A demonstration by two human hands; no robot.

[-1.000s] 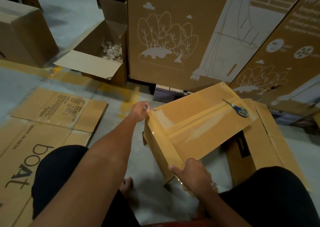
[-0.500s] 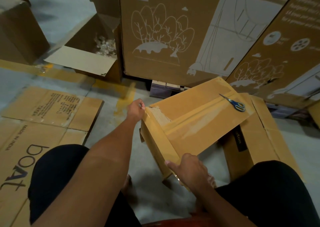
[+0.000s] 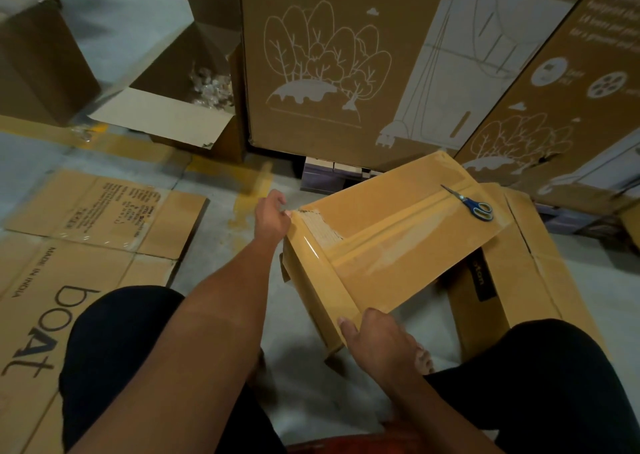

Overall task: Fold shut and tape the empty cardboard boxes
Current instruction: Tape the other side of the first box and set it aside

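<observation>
I sit over a grey concrete floor (image 3: pixel 221 232). The flat rectangular cardboard box (image 3: pixel 398 242) lies tilted between my knees, its far end resting on another brown carton (image 3: pixel 540 280) to my right. Glossy clear tape (image 3: pixel 322 263) runs along its near edge and reflects the light; a second taped seam runs lengthwise down the top face. At the near left corner the surface paper is torn, exposing rough, pale corrugation.

My left hand (image 3: pixel 272 218) is extended forward, arm straight, fingers curled and pinching that torn corner. My right hand (image 3: pixel 377 342) grips the nearest corner of the box, thumb laid flat on the taped top edge, fingers wrapped underneath and hidden.

Blue-handled scissors (image 3: pixel 476 206) lie closed on the far end of the top face.

Flattened printed cardboard sheets (image 3: pixel 52 280) lie on the floor to my left. Tall cartons with white tree line drawings (image 3: pixel 329 65) stand ahead, beside an open carton (image 3: pixel 173 107) holding crumpled clear plastic.
</observation>
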